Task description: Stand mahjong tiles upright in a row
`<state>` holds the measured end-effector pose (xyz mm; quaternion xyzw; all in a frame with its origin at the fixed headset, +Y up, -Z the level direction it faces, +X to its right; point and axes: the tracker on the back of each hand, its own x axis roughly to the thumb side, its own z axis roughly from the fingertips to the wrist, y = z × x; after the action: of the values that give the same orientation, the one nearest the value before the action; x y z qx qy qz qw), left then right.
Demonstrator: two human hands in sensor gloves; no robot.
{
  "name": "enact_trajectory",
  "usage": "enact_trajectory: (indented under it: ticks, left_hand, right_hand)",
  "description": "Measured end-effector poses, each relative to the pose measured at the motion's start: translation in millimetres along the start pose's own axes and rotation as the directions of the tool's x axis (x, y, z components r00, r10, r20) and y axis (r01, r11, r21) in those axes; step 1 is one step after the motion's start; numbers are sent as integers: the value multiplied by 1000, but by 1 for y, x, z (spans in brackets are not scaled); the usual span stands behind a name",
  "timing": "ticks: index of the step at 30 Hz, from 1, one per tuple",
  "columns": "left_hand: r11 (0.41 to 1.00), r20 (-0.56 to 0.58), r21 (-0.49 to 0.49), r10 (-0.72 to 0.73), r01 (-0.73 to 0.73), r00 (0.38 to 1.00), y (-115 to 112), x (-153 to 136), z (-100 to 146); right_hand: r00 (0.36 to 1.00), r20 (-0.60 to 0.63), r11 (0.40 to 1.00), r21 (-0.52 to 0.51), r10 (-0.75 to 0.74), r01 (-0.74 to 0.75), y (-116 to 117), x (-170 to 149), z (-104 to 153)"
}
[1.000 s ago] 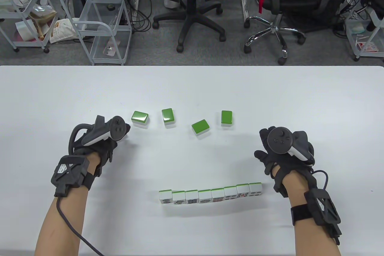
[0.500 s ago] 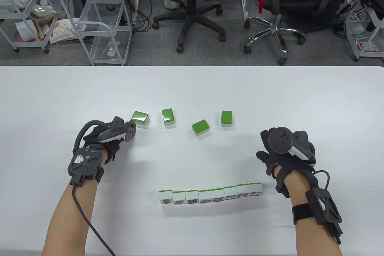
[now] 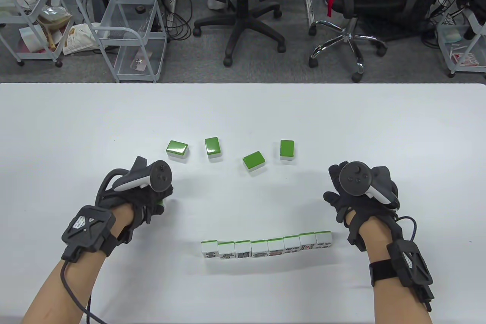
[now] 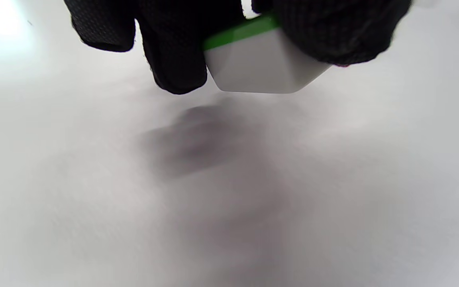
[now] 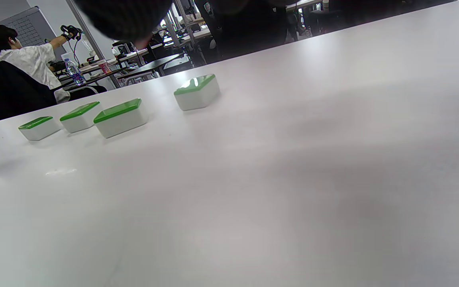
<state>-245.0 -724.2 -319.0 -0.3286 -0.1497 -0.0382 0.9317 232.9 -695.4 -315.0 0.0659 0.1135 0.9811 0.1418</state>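
A row of several upright mahjong tiles (image 3: 266, 248) stands near the table's front, faces toward me. Several green-backed tiles lie flat farther back, the leftmost (image 3: 177, 148) and the rightmost (image 3: 286, 149); they also show in the right wrist view (image 5: 120, 116). My left hand (image 3: 161, 200) is left of the row and nearer than the flat tiles. It pinches a green-and-white tile (image 4: 261, 71) between fingers (image 4: 177, 52) and thumb, just above the table. My right hand (image 3: 341, 195) hovers right of the row with fingers spread, holding nothing.
The white table (image 3: 243, 111) reaches to both sides of the view. Office chairs (image 3: 243, 5) and wire carts (image 3: 125, 31) stand on the floor beyond the table's far edge.
My left hand has drawn back from beside the leftmost flat tile toward me, turning at the wrist. The flat tiles, the row and my right hand have stayed put.
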Motion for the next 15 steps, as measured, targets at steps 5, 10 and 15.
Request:
enact_trajectory:
  ticks: [5,10,15]
  left_hand:
    - [991,185,-93,115,-99,976,-27,35,17]
    - [988,260,-136,113,-80,959,-40,64,18]
    - [996,266,-59,81,-68,961,-36,76,20]
  right_hand:
    - [1000,8,1000,14,-2,1,1,2,1]
    - [1000,10,1000,20,-12,12,1,2,2]
    - [999,10,999,15,-33,33,0,0,3]
